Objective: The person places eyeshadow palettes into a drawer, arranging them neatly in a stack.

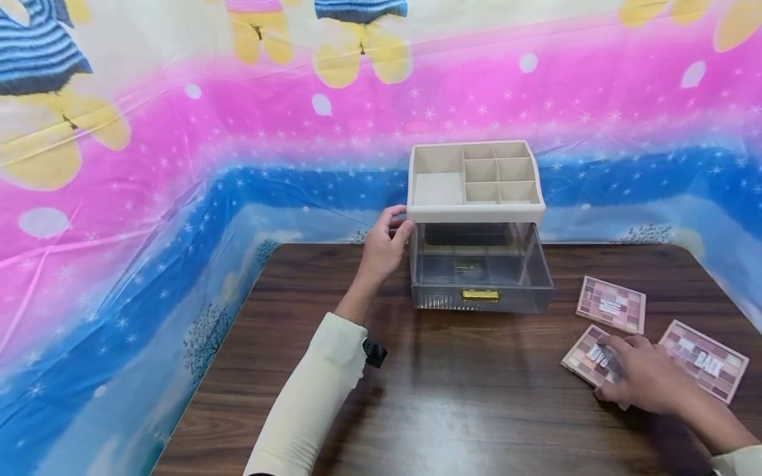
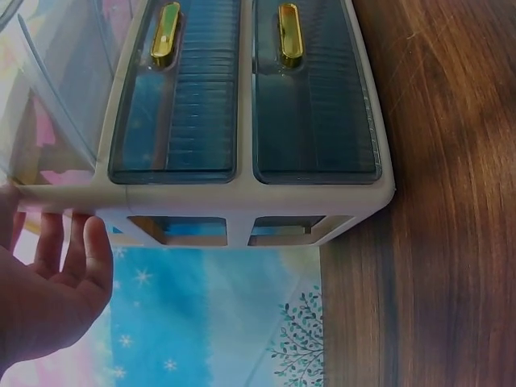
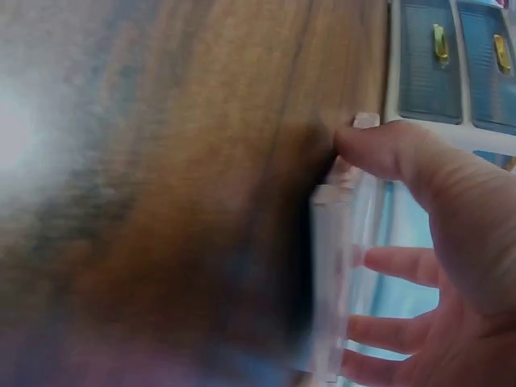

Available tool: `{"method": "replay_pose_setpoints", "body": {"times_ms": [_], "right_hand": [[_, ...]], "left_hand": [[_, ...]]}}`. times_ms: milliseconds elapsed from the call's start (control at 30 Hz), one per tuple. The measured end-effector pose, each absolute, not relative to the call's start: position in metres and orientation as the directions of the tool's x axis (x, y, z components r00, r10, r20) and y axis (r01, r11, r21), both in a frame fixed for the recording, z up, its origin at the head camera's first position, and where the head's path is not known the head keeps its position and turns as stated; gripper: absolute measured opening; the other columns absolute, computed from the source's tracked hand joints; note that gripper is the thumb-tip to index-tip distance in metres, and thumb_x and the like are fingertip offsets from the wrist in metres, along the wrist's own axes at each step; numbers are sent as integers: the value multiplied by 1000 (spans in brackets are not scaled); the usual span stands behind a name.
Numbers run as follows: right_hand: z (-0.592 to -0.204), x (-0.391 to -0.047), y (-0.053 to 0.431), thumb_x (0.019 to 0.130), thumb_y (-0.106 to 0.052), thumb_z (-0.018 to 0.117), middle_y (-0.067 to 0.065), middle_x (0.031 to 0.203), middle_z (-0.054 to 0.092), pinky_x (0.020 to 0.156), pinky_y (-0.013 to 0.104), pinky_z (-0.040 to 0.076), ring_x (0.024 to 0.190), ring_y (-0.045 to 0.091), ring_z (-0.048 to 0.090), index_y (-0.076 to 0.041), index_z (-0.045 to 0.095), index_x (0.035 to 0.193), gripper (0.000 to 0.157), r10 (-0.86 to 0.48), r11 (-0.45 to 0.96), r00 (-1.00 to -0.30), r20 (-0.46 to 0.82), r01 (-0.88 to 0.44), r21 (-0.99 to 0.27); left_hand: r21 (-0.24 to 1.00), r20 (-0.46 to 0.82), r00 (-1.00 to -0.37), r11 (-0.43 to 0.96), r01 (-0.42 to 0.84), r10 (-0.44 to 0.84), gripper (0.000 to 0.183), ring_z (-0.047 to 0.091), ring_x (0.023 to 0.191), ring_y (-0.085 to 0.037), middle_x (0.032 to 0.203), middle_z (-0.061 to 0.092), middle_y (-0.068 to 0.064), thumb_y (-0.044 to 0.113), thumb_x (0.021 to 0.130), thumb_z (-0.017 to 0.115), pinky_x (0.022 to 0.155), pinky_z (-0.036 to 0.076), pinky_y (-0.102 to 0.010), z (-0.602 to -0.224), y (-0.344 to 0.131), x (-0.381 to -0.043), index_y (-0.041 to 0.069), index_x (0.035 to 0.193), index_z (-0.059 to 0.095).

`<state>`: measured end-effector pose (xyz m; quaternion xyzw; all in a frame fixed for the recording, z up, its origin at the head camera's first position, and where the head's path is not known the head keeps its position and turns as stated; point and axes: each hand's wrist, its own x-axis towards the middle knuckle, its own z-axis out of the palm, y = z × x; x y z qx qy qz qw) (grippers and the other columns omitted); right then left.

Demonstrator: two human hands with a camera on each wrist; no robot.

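My left hand (image 1: 383, 248) rests at the left side of a cream cosmetics organizer (image 1: 476, 214), just below its top tray. In the left wrist view, the fingertips touch the cream side frame, fingers loosely bent. The organizer's clear top drawer (image 1: 428, 297), with a gold handle (image 1: 481, 295), is pulled out; inside, no items show. At the right, my right hand (image 1: 651, 377) grips a pink eyeshadow palette (image 1: 586, 357), thumb at its near edge and fingers over its top, partly covering it. The right wrist view shows the palette's edge (image 3: 329, 274) between thumb and fingers.
Two more eyeshadow palettes lie close by, one behind (image 1: 613, 304) and one to the right (image 1: 708, 360) of my right hand. Two lower drawers with gold handles (image 2: 290, 36) are closed. A patterned cloth (image 1: 286, 125) hangs behind the dark wooden table (image 1: 428, 396).
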<state>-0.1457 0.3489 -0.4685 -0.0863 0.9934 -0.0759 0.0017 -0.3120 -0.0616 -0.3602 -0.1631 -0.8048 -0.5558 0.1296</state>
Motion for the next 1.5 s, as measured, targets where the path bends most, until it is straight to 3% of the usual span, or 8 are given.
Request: {"method": "replay_pose_setpoints", "body": {"times_ms": [167,400,533,667,767,967,1300,1500], "right_hand": [[-434,-152,348,56,-58,83,37,122,54,61,57,47,92,49,57,-7,52,133,97,-194,964,-974,120,-212,-159],[-344,-166,341,57,-40,90,30,124,54,66,68,44,99,46,50,-9,49,137,95,-221,930,-944,246,-280,-237],[-300,-173,326,55,-37,93,21,124,56,65,46,45,94,31,50,-15,51,137,96,-285,900,-907,308,-365,-241],[-275,-179,293,53,-40,93,18,135,52,74,51,48,108,32,51,-20,52,137,95,-402,845,-865,299,-477,-243],[-267,-184,267,57,-41,91,13,137,51,83,57,46,119,33,48,-24,52,138,91,-499,795,-824,268,-558,-238],[-264,-201,228,66,-38,85,5,138,51,90,52,44,121,26,46,-28,51,137,79,-612,733,-761,215,-648,-206],[-275,-218,214,79,-35,77,13,146,42,100,60,38,134,38,38,-22,53,136,63,-624,708,-768,146,-634,-311],[-279,-217,228,84,-36,73,5,143,47,104,61,34,135,34,39,-22,57,130,50,-535,726,-821,200,-568,-387]], "left_hand": [[848,384,-914,341,406,134,35,62,98,-22,115,64,-11,34,99,50,77,53,-34,-362,-60,-311,19,131,51],[843,389,-915,359,401,108,35,63,99,-23,115,65,-11,33,99,50,80,53,-37,-362,-61,-310,20,131,51],[836,389,-915,375,400,109,35,63,101,-22,116,64,-10,35,99,50,81,53,-38,-360,-62,-310,21,132,50],[832,389,-915,385,398,105,35,63,99,-22,115,65,-10,34,99,50,80,53,-38,-359,-64,-309,21,131,50],[828,397,-911,387,407,110,35,63,98,-22,115,65,-10,34,100,49,80,53,-37,-359,-64,-310,20,131,50],[822,407,-907,388,416,109,35,63,98,-22,114,66,-10,35,100,49,80,53,-37,-360,-63,-310,20,131,51],[827,401,-910,384,411,111,35,63,97,-21,115,65,-8,36,100,48,78,53,-35,-366,-62,-310,22,132,50],[822,410,-906,388,418,108,34,63,98,-21,115,65,-8,35,100,48,79,53,-35,-363,-62,-311,22,132,50]]}}
